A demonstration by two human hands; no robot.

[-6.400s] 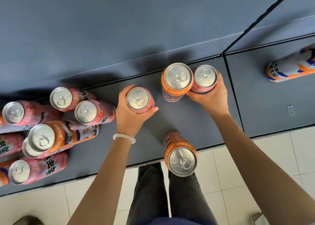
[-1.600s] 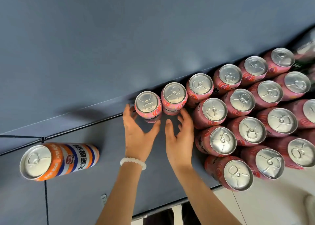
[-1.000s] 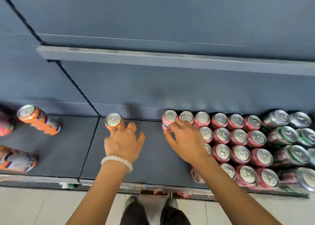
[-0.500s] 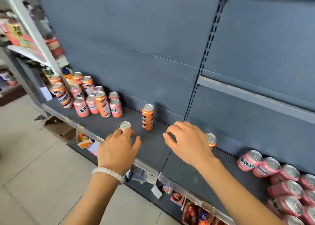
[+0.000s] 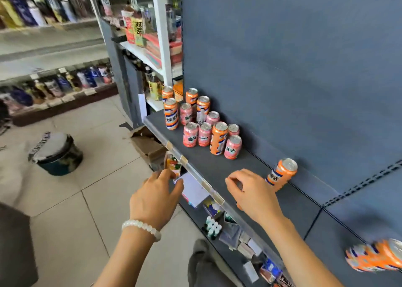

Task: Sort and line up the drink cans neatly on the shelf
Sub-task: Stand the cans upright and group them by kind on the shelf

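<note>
At the left of the frame a bucket (image 5: 57,154) stands on the tiled floor. Lower centre, the left hand (image 5: 154,196) with its bead bracelet (image 5: 141,228) hangs in front of the shelf (image 5: 219,167) edge, fingers loosely bent — holding nothing. Above it, mid-frame, a cluster of pink and orange cans (image 5: 202,123) stands upright on the shelf. The right hand (image 5: 253,194) hovers over the shelf, fingers curled — whether it holds anything I cannot tell. Just right of it stands an orange can (image 5: 281,173); a blurred can (image 5: 376,256) lies lower right.

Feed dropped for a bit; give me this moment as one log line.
left hand: empty, off shelf edge | right hand: empty, over shelf | mixed cans: clustered, unsorted | orange can: alone by right hand
</note>
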